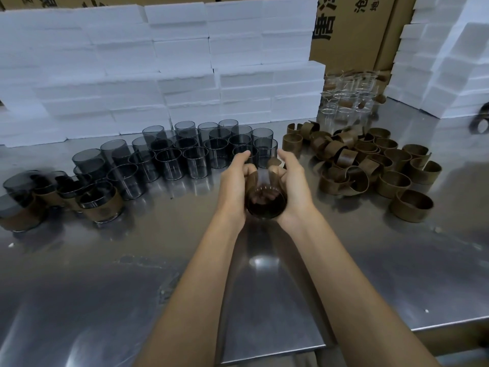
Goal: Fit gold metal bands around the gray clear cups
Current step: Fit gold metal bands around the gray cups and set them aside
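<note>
Both hands hold one gray clear cup [266, 205] above the steel table [185, 260], its mouth tilted toward me. My left hand [235, 184] grips its left side, and my right hand [292, 181] grips its right side. A gold band [274, 165] wraps the cup between the fingers, its open end showing by my right fingers. Several bare gray cups [195, 152] stand in rows behind the hands. A heap of loose gold bands [370, 165] lies to the right. Several cups fitted with bands [100, 202] stand at the far left.
Stacked white foam blocks [158, 70] form a wall along the table's back, with more foam [449, 62] at the right. Clear glasses [349, 96] are stacked behind the band heap. Cardboard boxes [352, 30] stand at the back right. The table's front edge [272, 353] runs near me.
</note>
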A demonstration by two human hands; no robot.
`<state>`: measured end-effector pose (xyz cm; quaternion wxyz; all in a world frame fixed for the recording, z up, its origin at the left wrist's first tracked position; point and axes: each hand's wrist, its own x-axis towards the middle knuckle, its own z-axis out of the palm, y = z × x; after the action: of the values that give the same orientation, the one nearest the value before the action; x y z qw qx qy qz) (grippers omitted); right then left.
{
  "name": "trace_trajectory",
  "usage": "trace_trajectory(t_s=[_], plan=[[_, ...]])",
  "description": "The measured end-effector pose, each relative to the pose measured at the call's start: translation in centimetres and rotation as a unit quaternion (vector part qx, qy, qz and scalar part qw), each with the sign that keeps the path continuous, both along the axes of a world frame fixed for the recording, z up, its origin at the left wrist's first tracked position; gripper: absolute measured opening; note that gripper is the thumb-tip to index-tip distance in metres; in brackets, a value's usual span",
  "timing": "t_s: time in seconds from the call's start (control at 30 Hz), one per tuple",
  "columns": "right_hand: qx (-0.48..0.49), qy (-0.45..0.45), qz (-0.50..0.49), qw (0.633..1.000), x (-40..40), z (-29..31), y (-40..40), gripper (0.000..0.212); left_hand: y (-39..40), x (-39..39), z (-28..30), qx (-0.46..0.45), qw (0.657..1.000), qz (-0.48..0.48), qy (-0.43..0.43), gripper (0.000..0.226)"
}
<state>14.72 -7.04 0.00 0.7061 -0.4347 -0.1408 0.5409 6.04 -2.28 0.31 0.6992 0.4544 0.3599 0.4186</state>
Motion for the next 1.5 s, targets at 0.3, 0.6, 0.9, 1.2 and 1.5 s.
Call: trace_trajectory(t_s=[0.3,0.6,0.9,1.2,1.5], plan=[[0.015,-0.040,-0.040,0.998,0.0,-0.3,0.2,0.062,-0.1,0.4,-0.4,0.077,0.996,0.016,0.038,0.063],[0.042,0.011,-0.011,0.999,-0.4,-0.1,-0.2,0.041,-0.4,0.4,0.3,0.088,0.994,0.064,0.027,0.062],[0.072,-0.022,0.104,0.992,-0.3,0.0,-0.9,0.055,0.7,-1.2,1.1,0.266,0.960,0.051,0.067,0.048],[0.080,0.006,0.051,0.995,0.4,-0.2,-0.5,0.074,1.4,-2.2,1.2,0.146,0.987,-0.058,0.014,0.022],[0.137,0.068,-0.016,0.988,0.6,-0.2,-0.1,0.062,-0.1,-1.2,1.1,0.256,0.952,-0.041,0.165,0.065]])
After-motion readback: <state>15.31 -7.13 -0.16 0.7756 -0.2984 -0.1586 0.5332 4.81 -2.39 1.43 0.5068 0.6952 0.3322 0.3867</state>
